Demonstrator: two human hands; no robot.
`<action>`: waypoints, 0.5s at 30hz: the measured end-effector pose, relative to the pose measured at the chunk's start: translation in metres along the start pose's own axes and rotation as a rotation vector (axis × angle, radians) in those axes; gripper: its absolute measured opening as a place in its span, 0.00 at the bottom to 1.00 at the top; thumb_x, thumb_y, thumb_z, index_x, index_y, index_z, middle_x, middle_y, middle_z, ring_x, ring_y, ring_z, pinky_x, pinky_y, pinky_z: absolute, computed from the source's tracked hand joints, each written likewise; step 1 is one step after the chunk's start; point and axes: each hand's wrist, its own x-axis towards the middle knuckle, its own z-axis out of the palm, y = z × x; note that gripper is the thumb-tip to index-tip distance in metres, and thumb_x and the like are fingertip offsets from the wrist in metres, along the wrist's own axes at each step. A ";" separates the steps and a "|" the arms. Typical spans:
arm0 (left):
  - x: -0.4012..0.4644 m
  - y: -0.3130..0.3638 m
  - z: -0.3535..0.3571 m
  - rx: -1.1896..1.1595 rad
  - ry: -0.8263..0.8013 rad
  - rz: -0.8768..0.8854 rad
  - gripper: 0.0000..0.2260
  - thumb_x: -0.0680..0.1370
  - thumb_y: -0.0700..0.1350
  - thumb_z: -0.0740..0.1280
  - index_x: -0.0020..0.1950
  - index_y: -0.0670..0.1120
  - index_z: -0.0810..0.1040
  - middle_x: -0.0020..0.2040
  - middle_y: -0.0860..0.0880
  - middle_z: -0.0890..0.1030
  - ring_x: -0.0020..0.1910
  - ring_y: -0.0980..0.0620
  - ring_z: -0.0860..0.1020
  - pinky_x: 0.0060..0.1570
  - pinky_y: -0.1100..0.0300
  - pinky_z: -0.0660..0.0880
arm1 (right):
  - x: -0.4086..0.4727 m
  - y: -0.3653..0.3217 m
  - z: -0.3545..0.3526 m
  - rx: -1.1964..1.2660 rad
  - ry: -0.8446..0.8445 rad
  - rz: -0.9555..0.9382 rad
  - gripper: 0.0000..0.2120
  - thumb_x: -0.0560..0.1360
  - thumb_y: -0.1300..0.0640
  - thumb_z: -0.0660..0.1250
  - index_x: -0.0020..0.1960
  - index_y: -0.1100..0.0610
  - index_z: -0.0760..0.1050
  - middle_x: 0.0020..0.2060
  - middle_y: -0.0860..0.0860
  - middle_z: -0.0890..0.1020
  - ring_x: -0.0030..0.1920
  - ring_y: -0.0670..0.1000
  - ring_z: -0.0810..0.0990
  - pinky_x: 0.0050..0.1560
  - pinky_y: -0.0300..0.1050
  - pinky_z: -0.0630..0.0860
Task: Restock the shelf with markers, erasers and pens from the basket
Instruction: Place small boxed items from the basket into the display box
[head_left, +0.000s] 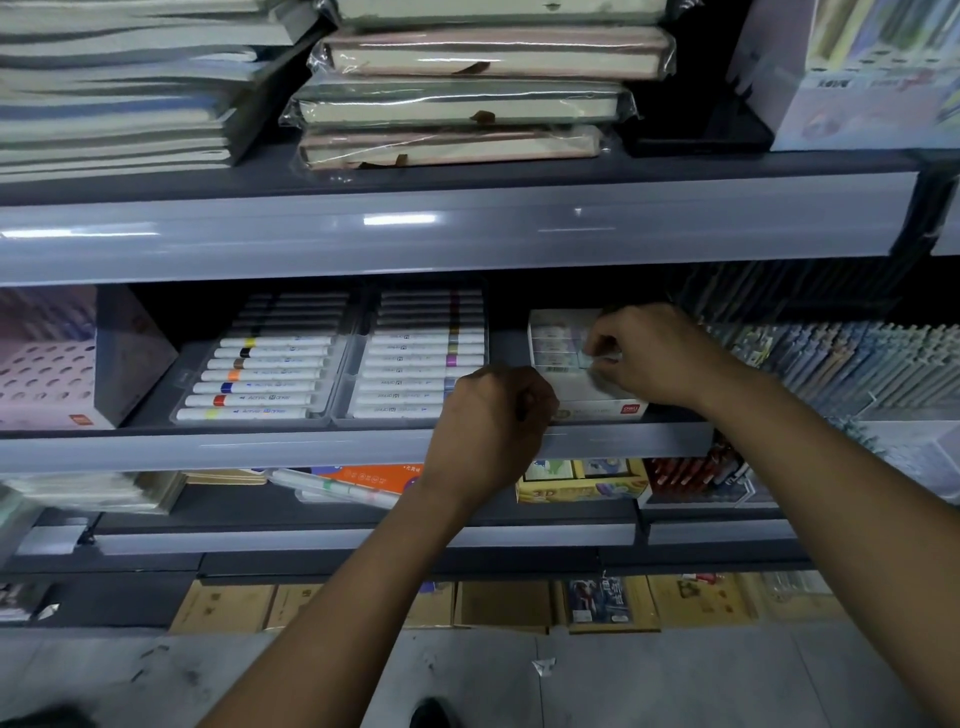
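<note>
Erasers going into the box, markers already shelved.
Right hand (657, 358) pinches an eraser (589, 359) over the eraser box (558, 343) on the shelf (332, 449); left hand (491, 410) is fisted, contents unclear. 2 marker trays (260, 374) look full; basket unseen.

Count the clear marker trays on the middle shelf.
2. One tray sits left, the second tray right beside it, its near corner behind the left hand. Others may be hidden.
</note>
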 end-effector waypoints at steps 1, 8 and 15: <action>0.000 0.000 0.000 0.003 0.001 0.000 0.05 0.80 0.42 0.71 0.46 0.49 0.85 0.42 0.54 0.83 0.38 0.59 0.78 0.37 0.67 0.72 | 0.000 0.000 -0.001 -0.002 -0.010 -0.004 0.09 0.75 0.55 0.75 0.54 0.51 0.85 0.53 0.49 0.86 0.52 0.52 0.83 0.55 0.52 0.82; -0.002 0.001 0.001 0.007 0.020 -0.002 0.06 0.81 0.41 0.70 0.45 0.50 0.85 0.42 0.53 0.83 0.38 0.56 0.79 0.39 0.61 0.75 | -0.002 -0.005 0.000 -0.028 0.006 -0.013 0.04 0.75 0.56 0.75 0.48 0.51 0.87 0.48 0.49 0.87 0.48 0.51 0.84 0.51 0.48 0.82; -0.005 0.006 0.003 0.038 0.037 -0.005 0.06 0.81 0.42 0.70 0.48 0.49 0.86 0.45 0.51 0.85 0.40 0.53 0.81 0.41 0.56 0.79 | -0.004 -0.010 -0.004 -0.086 -0.050 -0.025 0.04 0.75 0.58 0.72 0.44 0.54 0.85 0.45 0.51 0.85 0.45 0.53 0.83 0.49 0.54 0.83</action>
